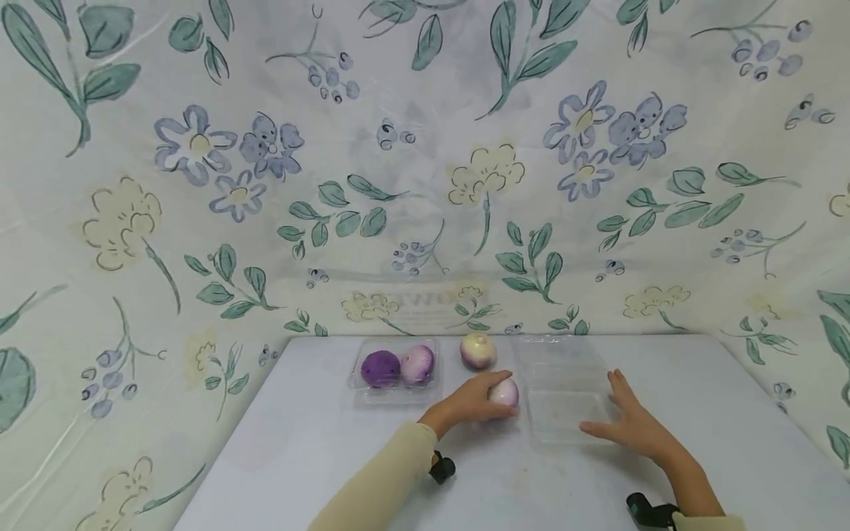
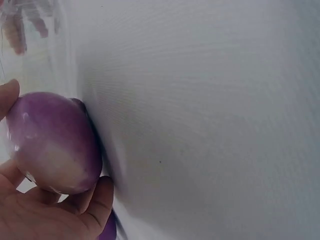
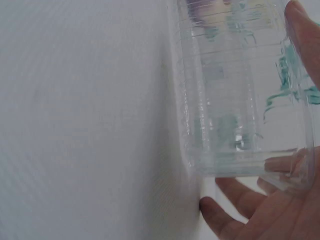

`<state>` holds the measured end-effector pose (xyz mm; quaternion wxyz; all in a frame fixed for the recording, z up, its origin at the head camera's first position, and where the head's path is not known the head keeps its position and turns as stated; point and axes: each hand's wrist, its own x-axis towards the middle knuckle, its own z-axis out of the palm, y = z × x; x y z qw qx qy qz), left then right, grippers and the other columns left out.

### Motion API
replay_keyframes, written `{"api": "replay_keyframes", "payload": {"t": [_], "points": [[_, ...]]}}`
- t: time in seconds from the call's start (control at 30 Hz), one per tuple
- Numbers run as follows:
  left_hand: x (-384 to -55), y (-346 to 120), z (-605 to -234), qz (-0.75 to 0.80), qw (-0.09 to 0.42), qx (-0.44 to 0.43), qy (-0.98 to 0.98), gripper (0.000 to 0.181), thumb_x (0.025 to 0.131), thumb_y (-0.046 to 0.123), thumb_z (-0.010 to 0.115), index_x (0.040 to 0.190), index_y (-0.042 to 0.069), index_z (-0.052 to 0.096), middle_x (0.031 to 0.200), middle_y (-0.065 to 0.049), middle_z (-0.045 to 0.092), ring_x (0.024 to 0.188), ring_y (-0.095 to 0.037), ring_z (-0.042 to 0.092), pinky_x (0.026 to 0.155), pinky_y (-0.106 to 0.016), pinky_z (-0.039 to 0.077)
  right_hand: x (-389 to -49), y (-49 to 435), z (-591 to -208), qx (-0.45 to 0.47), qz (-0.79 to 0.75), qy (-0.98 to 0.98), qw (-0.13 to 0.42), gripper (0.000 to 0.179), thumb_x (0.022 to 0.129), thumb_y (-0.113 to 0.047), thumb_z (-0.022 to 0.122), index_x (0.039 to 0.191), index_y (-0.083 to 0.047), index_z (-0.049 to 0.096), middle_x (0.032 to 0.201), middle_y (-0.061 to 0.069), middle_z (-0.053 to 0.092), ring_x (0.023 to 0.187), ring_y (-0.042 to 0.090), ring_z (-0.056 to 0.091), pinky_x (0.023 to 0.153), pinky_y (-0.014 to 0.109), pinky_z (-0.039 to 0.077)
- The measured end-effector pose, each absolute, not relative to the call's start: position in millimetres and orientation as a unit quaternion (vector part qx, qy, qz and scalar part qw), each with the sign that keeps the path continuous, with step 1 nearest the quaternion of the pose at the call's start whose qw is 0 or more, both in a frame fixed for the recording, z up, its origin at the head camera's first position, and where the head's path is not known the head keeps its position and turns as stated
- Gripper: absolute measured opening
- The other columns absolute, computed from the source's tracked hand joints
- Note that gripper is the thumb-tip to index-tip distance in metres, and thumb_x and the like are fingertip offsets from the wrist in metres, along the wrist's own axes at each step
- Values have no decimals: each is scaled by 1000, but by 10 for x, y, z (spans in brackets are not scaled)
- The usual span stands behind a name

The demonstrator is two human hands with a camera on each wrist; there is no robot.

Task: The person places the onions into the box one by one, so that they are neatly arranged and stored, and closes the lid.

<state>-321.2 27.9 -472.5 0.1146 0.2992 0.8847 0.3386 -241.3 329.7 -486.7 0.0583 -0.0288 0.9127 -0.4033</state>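
Note:
My left hand [image 1: 471, 402] grips a purple-and-white onion [image 1: 506, 393], thumb and fingers around its sides, just left of an open clear plastic clamshell box [image 1: 564, 420]. In the left wrist view the onion [image 2: 55, 145] looks glossy, purple with a pale patch, and close over the table. On the box's right side is my right hand [image 1: 631, 428], thumb and fingers spread apart. Seen from the right wrist, its thumb [image 3: 305, 40] lies along one edge of the clear box [image 3: 225, 100] and the fingers are at its end wall. Nothing is gripped there.
Another onion [image 1: 478, 351], yellowish on top and purple below, sits behind my left hand. To the left stands a second clear box [image 1: 392, 397] holding a dark purple round vegetable [image 1: 381, 369] and a purple-white onion [image 1: 417, 365]. A floral cloth [image 1: 425, 184] hangs behind the white table [image 1: 299, 457].

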Motion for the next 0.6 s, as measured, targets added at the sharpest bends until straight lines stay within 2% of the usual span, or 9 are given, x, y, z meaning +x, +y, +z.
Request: {"api": "replay_keyframes", "payload": {"t": [0.13, 0.33, 0.4, 0.47, 0.6], "points": [[-3212, 249, -4716, 315, 118, 310, 889, 72, 86, 31, 70, 148, 6, 44, 151, -12, 47, 142, -28, 42, 118, -39, 33, -2426, 3309, -4890, -33, -415, 907, 62, 124, 82, -43, 77, 155, 2, -13, 160, 32, -14, 144, 57, 13, 108, 75, 18], [-3176, 163, -4691, 325, 159, 318, 877, 73, 83, 26, 65, 150, 11, 42, 158, -13, 37, 149, -29, 29, 122, -45, 24, -2412, 3327, -4870, -24, -434, 897, 81, 126, 81, -42, 79, 155, -1, -15, 160, 30, -16, 145, 57, 7, 110, 75, 13], [-3174, 133, -4670, 334, 172, 320, 870, 73, 83, 26, 66, 151, 13, 41, 158, -11, 37, 148, -26, 31, 122, -45, 25, -2411, 3336, -4864, -21, -430, 899, 83, 126, 81, -42, 79, 156, -2, -14, 160, 31, -15, 144, 58, 7, 109, 75, 14], [-3169, 95, -4661, 338, 177, 319, 867, 72, 85, 29, 68, 150, 15, 43, 156, -8, 41, 143, -22, 39, 119, -42, 31, -2406, 3333, -4869, -21, -428, 900, 84, 126, 81, -43, 79, 156, -2, -14, 160, 31, -14, 144, 58, 8, 110, 75, 14], [-3183, 52, -4662, 346, 163, 317, 868, 71, 84, 36, 76, 146, 15, 48, 145, -3, 54, 128, -15, 52, 110, -34, 41, -2409, 3340, -4880, -25, -428, 900, 81, 125, 81, -41, 79, 156, -3, -14, 161, 31, -14, 144, 58, 8, 110, 75, 14]]}}
